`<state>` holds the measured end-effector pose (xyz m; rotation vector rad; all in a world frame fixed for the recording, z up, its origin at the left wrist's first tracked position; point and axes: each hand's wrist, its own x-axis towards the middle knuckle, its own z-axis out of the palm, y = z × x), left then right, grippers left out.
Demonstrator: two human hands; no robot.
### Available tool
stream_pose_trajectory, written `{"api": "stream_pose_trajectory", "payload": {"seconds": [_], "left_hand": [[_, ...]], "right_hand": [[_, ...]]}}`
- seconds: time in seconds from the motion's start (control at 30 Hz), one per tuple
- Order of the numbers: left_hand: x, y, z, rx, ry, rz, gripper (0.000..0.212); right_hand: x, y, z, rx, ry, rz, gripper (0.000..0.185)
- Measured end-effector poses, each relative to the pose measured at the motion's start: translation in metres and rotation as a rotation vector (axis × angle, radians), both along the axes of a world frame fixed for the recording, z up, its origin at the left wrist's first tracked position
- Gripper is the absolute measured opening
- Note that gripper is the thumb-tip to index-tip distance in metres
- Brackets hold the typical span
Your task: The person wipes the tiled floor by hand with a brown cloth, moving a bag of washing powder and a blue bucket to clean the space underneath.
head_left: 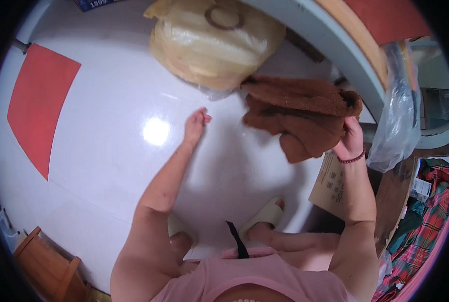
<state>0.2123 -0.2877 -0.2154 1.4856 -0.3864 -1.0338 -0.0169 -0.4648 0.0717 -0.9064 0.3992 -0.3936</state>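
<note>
A dark reddish-brown fleecy cloth (303, 113) hangs folded from my right hand (351, 137), which grips it at its right end. The cloth is held above the floor, and its left end overlaps the view of a yellowish plastic bag. My left hand (197, 124) is held out over the white floor (115, 181), with loosely curled fingers and nothing in them. It is well to the left of the cloth, apart from it.
The stuffed yellowish bag (213, 41) stands on the floor ahead. A red sheet (45, 105) is at left, a wooden stool (50, 264) at lower left. To the right are a clear plastic bag (394, 113), a cardboard piece (328, 185) and plaid fabric (428, 226).
</note>
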Motion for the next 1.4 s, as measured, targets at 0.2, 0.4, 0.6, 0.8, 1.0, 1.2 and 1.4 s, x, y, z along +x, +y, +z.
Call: {"api": "stream_pose_trajectory", "payload": {"seconds": [0.2,0.4,0.6,0.8,1.0,1.2,1.4], "left_hand": [[-0.009,-0.016,0.046,-0.115,0.933,0.025,0.045],[0.020,0.008,0.029,0.022,0.897,-0.265,0.031],[0.086,0.034,0.077,0.363,0.250,-0.564,0.023],[0.129,0.144,0.116,0.599,-0.781,-0.752,0.021],[0.123,0.144,0.103,0.307,-0.746,-0.425,0.032],[0.093,0.079,0.222,0.059,-0.772,-0.782,0.054],[0.124,0.107,0.261,-0.001,-1.080,-0.583,0.031]], "right_hand": [[0.019,0.007,0.023,0.081,0.193,-0.048,0.051],[0.018,0.003,-0.034,0.159,0.632,-0.316,0.048],[0.038,0.031,-0.027,0.216,0.516,0.063,0.036],[0.100,0.082,-0.038,0.024,0.236,0.435,0.051],[0.131,0.099,-0.141,-0.622,0.558,0.390,0.039],[0.170,0.143,-0.077,-1.011,0.287,0.618,0.030],[0.185,0.137,-0.024,-0.984,0.244,0.448,0.043]]}}
